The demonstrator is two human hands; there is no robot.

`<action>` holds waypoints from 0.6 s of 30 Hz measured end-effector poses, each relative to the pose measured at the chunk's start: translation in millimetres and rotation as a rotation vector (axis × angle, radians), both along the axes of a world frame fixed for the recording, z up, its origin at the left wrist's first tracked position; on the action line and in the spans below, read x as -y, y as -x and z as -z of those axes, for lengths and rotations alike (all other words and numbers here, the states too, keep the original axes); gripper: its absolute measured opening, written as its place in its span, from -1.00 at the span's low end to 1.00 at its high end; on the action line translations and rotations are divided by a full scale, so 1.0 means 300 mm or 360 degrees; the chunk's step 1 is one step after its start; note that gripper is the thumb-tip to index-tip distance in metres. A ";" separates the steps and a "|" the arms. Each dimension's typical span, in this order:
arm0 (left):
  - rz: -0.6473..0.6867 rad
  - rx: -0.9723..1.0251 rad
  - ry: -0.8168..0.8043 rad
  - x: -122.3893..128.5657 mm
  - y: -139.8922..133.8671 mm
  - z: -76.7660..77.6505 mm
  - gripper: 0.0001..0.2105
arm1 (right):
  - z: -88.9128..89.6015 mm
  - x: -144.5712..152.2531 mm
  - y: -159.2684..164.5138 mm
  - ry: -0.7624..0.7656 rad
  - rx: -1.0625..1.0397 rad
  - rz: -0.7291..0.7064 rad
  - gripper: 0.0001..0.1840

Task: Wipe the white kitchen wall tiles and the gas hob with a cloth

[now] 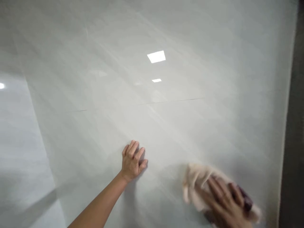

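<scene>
My left hand (pixel 133 162) lies against the glossy pale tiled surface (pixel 175 129), fingers a little bent and spread, holding nothing. To its right, my right hand (pixel 224 199) presses a cream-coloured cloth (pixel 198 179) on the same surface. The cloth is bunched and its folds stick out past the fingertips. Motion blurs both the hand and the cloth. A dark maroon patch (pixel 245 199) shows beside the right fingers; I cannot tell whether it belongs to the cloth.
A thin seam (pixel 171 102) crosses the tiled surface above my hands. Bright lights (pixel 156 57) reflect in it. At the left, a paler panel (pixel 19 142) meets it along a slanting line. A dark strip (pixel 293 126) borders the right edge.
</scene>
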State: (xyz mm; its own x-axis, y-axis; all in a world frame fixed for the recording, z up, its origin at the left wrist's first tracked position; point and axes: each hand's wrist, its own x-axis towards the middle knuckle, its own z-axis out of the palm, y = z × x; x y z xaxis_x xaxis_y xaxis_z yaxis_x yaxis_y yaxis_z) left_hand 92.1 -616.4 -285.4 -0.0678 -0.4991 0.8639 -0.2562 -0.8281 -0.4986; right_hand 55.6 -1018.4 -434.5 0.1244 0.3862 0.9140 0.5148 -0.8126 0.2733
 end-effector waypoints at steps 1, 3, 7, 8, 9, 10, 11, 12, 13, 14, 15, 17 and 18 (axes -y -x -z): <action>-0.0001 -0.0006 0.0010 0.004 0.002 0.003 -0.54 | -0.106 0.026 0.000 -0.0231 -0.0030 0.0008 -0.24; 0.0004 -0.0014 0.0025 0.011 0.005 0.008 -0.54 | -0.346 0.057 0.000 -0.0426 -0.0053 0.0144 -0.22; 0.0059 -0.0039 0.0038 0.025 0.006 0.013 -0.55 | -0.824 0.001 -0.006 -0.0679 0.0240 0.0352 -0.27; 0.0072 -0.0044 0.0038 0.027 0.007 0.014 -0.55 | -0.927 -0.040 -0.011 -0.0753 0.0234 0.0378 -0.27; 0.0079 -0.0057 0.0030 0.025 0.010 0.014 -0.55 | -1.020 -0.090 -0.019 -0.0806 0.0216 0.0408 -0.29; 0.0084 -0.0080 0.0000 0.019 0.015 0.014 -0.56 | -1.104 -0.148 -0.030 -0.0856 0.0191 0.0451 -0.33; 0.0091 -0.0115 -0.0059 0.006 0.022 0.013 -0.57 | -1.177 -0.213 -0.041 -0.0889 0.0171 0.0497 -0.37; 0.0103 -0.0151 -0.0133 -0.016 0.031 0.011 -0.58 | -1.240 -0.284 -0.053 -0.0882 0.0167 0.0533 -0.38; 0.0116 -0.0177 -0.0194 -0.049 0.039 0.007 -0.59 | -1.291 -0.358 -0.063 -0.0845 0.0181 0.0555 -0.38; 0.0129 -0.0184 -0.0225 -0.093 0.047 0.002 -0.59 | -1.330 -0.436 -0.071 -0.0781 0.0214 0.0558 -0.36; 0.0135 -0.0166 -0.0209 -0.150 0.053 -0.007 -0.58 | -1.356 -0.514 -0.078 -0.0692 0.0254 0.0545 -0.33; 0.0107 -0.0089 -0.0029 -0.295 0.056 -0.033 -0.52 | -1.371 -0.671 -0.085 -0.0493 0.0338 0.0494 -0.29; 0.0072 -0.0049 0.0103 -0.378 0.052 -0.051 -0.49 | -1.362 -0.748 -0.088 -0.0399 0.0366 0.0458 -0.28</action>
